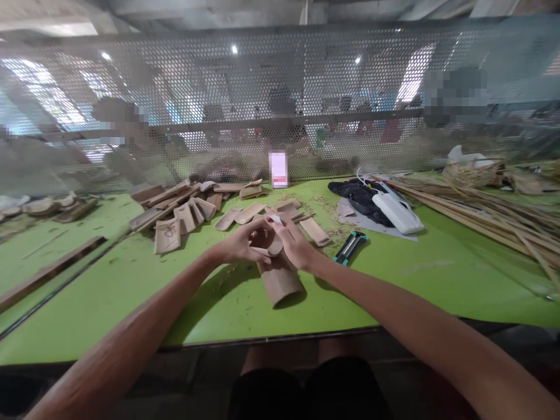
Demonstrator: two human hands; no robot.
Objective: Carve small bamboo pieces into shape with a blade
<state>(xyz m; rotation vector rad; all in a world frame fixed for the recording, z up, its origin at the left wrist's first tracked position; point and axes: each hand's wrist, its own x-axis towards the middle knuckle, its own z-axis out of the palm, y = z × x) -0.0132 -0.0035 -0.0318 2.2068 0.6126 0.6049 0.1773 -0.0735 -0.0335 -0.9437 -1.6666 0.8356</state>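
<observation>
My left hand point(244, 240) is closed around the left side of a curved bamboo piece point(274, 247), held over the middle of the green table point(219, 315). At its right side my right hand point(294, 240) is closed, with a small white piece point(275, 219) between its fingers near the top edge. Whether that white piece is paper or something else I cannot tell. Just below both hands, a bamboo tube point(280, 281) lies on the table, its near end toward me. Part of the curved piece is hidden by my fingers.
Curved bamboo pieces point(167, 235) lie beyond my hands and to the left. A teal and black cutter point(350, 247) is right of my hands, with a white power bank point(398, 213) on dark cloth behind it. Long strips point(476, 213) lie far right. A perforated screen point(192, 87) stands behind.
</observation>
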